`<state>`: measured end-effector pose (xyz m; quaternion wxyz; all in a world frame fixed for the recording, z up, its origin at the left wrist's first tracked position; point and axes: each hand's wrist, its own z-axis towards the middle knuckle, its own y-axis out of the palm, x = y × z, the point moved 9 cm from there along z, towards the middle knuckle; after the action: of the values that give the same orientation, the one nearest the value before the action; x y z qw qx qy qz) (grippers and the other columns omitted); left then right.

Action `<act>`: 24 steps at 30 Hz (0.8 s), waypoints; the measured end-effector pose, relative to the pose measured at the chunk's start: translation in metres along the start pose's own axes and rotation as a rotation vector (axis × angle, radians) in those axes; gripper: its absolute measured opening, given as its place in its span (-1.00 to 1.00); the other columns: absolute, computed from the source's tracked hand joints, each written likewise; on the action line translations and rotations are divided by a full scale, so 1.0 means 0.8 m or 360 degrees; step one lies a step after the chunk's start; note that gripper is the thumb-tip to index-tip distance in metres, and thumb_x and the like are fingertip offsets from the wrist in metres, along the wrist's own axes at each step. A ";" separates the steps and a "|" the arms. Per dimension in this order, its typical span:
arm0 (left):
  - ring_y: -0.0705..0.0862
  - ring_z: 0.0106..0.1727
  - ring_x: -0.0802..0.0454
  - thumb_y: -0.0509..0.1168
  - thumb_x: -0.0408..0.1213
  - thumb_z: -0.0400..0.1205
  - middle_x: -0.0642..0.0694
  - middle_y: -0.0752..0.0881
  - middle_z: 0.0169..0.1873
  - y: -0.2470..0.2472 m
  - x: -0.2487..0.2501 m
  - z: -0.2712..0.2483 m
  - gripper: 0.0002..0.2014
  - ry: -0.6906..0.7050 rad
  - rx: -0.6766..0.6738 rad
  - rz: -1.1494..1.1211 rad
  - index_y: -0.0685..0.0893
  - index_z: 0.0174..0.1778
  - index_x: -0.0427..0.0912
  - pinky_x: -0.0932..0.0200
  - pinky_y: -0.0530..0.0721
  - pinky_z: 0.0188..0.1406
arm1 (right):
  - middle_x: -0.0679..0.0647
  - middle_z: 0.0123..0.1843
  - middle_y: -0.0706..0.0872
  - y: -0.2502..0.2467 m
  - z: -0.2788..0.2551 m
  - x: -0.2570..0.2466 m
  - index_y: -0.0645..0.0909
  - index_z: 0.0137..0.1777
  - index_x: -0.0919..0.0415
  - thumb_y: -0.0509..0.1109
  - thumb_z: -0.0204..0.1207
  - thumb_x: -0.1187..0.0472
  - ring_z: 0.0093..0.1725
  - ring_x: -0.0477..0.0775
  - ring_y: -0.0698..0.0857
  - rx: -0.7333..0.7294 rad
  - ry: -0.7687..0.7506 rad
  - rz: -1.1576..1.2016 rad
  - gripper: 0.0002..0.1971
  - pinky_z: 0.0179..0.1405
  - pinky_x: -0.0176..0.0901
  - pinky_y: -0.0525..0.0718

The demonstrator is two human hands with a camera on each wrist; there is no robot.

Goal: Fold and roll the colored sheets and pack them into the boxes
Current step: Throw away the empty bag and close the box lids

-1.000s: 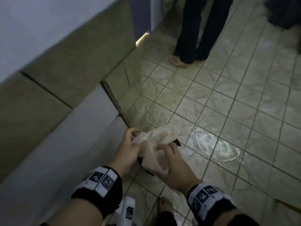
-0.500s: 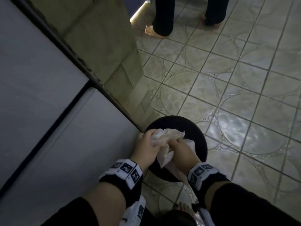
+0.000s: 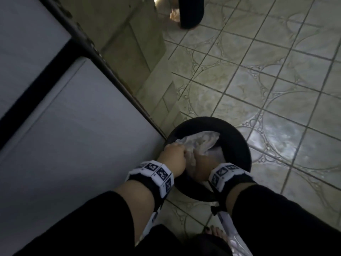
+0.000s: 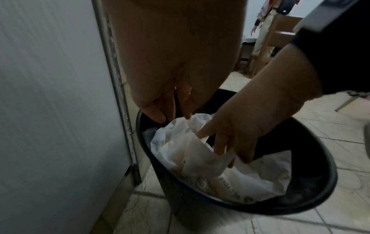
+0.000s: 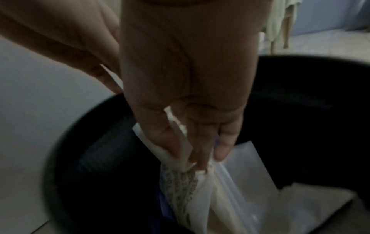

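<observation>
The bag (image 4: 200, 152), a crumpled white plastic wrapper with grey print, sat in the mouth of the bin (image 3: 238, 145), its upper folds bunched above the rim at the side nearest the cabinet (image 3: 73, 135). Its long axis ran from that bunched top down and across into the bin, so the loose end pointed toward the bottom; how deep it reached could not be told. A flat clear sheet (image 5: 246, 159) lay under it inside.

The right hand (image 4: 240, 126) had its fingers spread narrow and curled into the folds, pinching a strip of plastic between them. The left hand (image 4: 170, 101) hovered at the rim with fingers loosely extended, tips touching the top of the bag; whether it gripped anything I could not tell.

Judged from this, the risk was springback: light, slick film pressed down by fingertips alone would likely puff up and spill over the rim once released. The bin stood close against the cabinet on tiled floor (image 3: 276, 89), and a hard push on one side might tip it.
</observation>
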<state>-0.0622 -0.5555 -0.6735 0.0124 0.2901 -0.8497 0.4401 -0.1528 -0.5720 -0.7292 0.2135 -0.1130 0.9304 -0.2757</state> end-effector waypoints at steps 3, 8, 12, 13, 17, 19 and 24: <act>0.42 0.43 -0.23 0.09 -0.30 0.73 -0.28 0.41 0.45 -0.014 0.017 -0.022 -0.61 -0.0105 -0.0191 0.0083 0.44 0.49 -0.27 -0.03 0.45 0.42 | 0.27 0.47 0.44 -0.030 -0.035 -0.001 -0.22 0.68 0.10 0.43 0.51 0.02 0.35 0.27 0.55 0.0067 0.0063 -0.0182 -0.03 0.19 0.07 0.55; 0.42 0.42 -0.20 0.12 -0.30 0.70 -0.22 0.40 0.45 -0.088 0.063 -0.088 -0.60 -0.0174 -0.0029 -0.0114 0.41 0.48 -0.20 -0.07 0.46 0.39 | 0.19 0.59 0.22 -0.122 -0.140 -0.012 -0.12 0.68 0.10 0.38 0.52 0.05 0.52 0.25 0.31 0.0355 0.0113 -0.0149 -0.12 0.42 0.14 0.35; 0.45 0.39 -0.13 0.13 -0.32 0.68 -0.16 0.43 0.43 -0.184 0.106 -0.153 -0.62 -0.0139 0.0266 -0.0403 0.45 0.44 -0.15 -0.05 0.49 0.35 | 0.08 0.54 0.30 -0.221 -0.242 -0.027 0.08 0.64 0.06 0.29 0.53 0.17 0.50 0.18 0.32 0.0691 0.0007 -0.0014 -0.30 0.46 0.12 0.26; 0.47 0.36 -0.12 0.13 -0.32 0.68 -0.14 0.43 0.42 -0.209 0.119 -0.170 -0.63 -0.0116 0.0335 -0.0432 0.45 0.43 -0.14 -0.02 0.51 0.30 | 0.07 0.52 0.33 -0.248 -0.267 -0.031 0.13 0.62 0.04 0.27 0.52 0.21 0.49 0.17 0.33 0.0776 -0.0020 0.0032 -0.33 0.46 0.11 0.24; 0.48 0.31 -0.06 0.12 -0.33 0.68 -0.09 0.40 0.43 -0.301 0.187 -0.237 -0.62 0.0040 0.0500 -0.0500 0.41 0.44 -0.09 0.13 0.49 0.10 | 0.01 0.44 0.42 -0.359 -0.370 -0.062 0.31 0.53 0.00 0.26 0.43 0.33 0.44 0.09 0.37 0.1118 -0.0141 0.0142 -0.36 0.44 0.02 0.17; 0.41 0.39 -0.03 0.12 -0.34 0.68 -0.07 0.38 0.45 -0.350 0.222 -0.268 -0.60 0.0141 0.0587 -0.0532 0.38 0.46 -0.08 0.10 0.49 0.25 | -0.01 0.40 0.46 -0.407 -0.419 -0.088 0.39 0.48 -0.01 0.26 0.38 0.34 0.42 0.06 0.40 0.1285 -0.0250 0.0111 -0.38 0.43 0.01 0.16; 0.41 0.41 0.03 0.12 -0.44 0.64 -0.04 0.41 0.42 -0.496 0.264 -0.355 -0.55 0.0264 0.0952 -0.0622 0.41 0.46 -0.08 0.16 0.45 0.30 | -0.05 0.34 0.53 -0.506 -0.521 -0.167 0.52 0.35 -0.02 0.32 0.32 0.31 0.38 0.00 0.45 0.1586 -0.0499 0.0159 -0.45 0.43 0.01 0.19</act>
<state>-0.1041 -0.6191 -0.1472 0.0796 0.4010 -0.6082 0.6804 -0.1891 -0.6673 -0.1416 0.3910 0.0069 0.6474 -0.6542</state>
